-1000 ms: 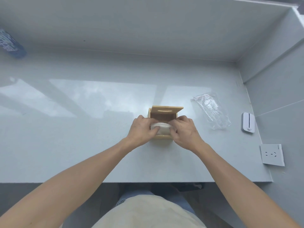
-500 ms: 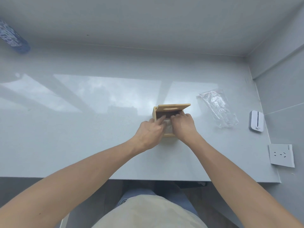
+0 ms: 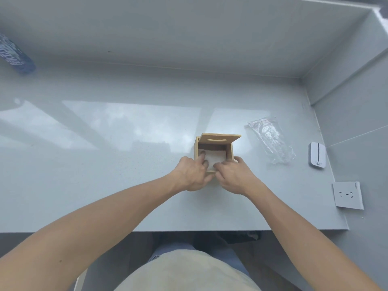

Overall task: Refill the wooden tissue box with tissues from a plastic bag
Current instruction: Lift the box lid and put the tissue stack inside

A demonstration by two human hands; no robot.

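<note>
The left hand (image 3: 192, 174) had two fingers (image 3: 202, 155) reaching over the near-left rim of the wooden tissue box (image 3: 214, 153), pressing on the white tissues (image 3: 216, 158) that lay inside it. The right hand (image 3: 233, 175) rested against the box's near-right corner with its fingertips curled over the near edge of the stack; whether it pinched the tissues or only pushed them down could not be told from this angle. Neither hand was closed into a fist.

The box stood on the grey counter (image 3: 105, 175), a little right of centre, with its slotted lid (image 3: 219, 139) tilted up at the far side. The plastic bag (image 3: 269, 140) lay flat and apparently empty on the counter to the right of the box, apart from it, so the transfer looked done. What seemed left was to settle the stack, perhaps feed a sheet through the slot, and close the lid.

Compared with half a second earlier, the hands had drawn back toward the near edge: then they covered most of the opening and hid the tissues, whereas now the white stack showed plainly, seated low in the box. A second earlier it was bulging at the opening between the hands. The bag had not moved.
</note>
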